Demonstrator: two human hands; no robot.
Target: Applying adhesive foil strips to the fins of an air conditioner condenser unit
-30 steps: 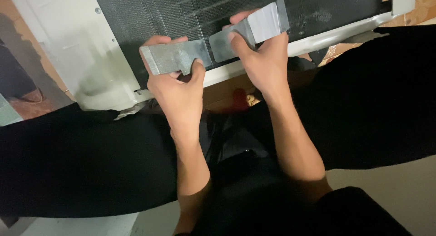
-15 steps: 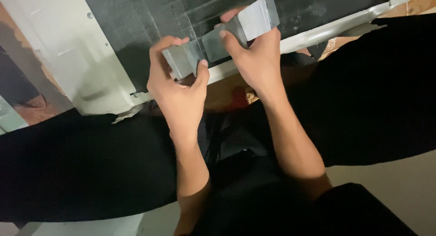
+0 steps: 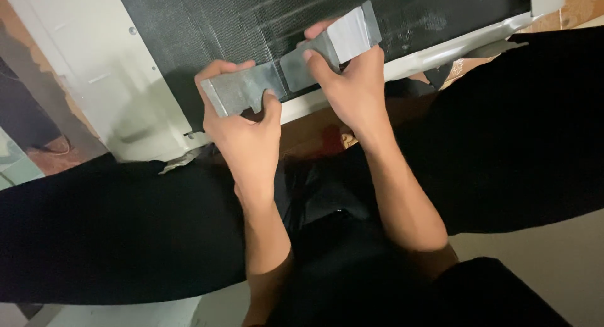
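In the head view, the left hand (image 3: pixel 245 135) is clenched on the left end of a long grey sheet-metal bracket (image 3: pixel 286 66): the thumb presses the front face near a small notch in the lower edge, and the other fingers curl over the top edge from behind. The right hand (image 3: pixel 352 88) grips the bracket's right part the same way, thumb flat on the front near the middle and fingers wrapped behind the bent, paler end that rises toward the upper right. The bracket spans between the two hands, tilted up to the right, and is held in front of a dark finned coil panel (image 3: pixel 207 19) set in a white metal casing (image 3: pixel 94 69). Its lower edge sits just above the casing's white bottom rail (image 3: pixel 440 50). Both forearms come up between black-clad legs (image 3: pixel 113 232).
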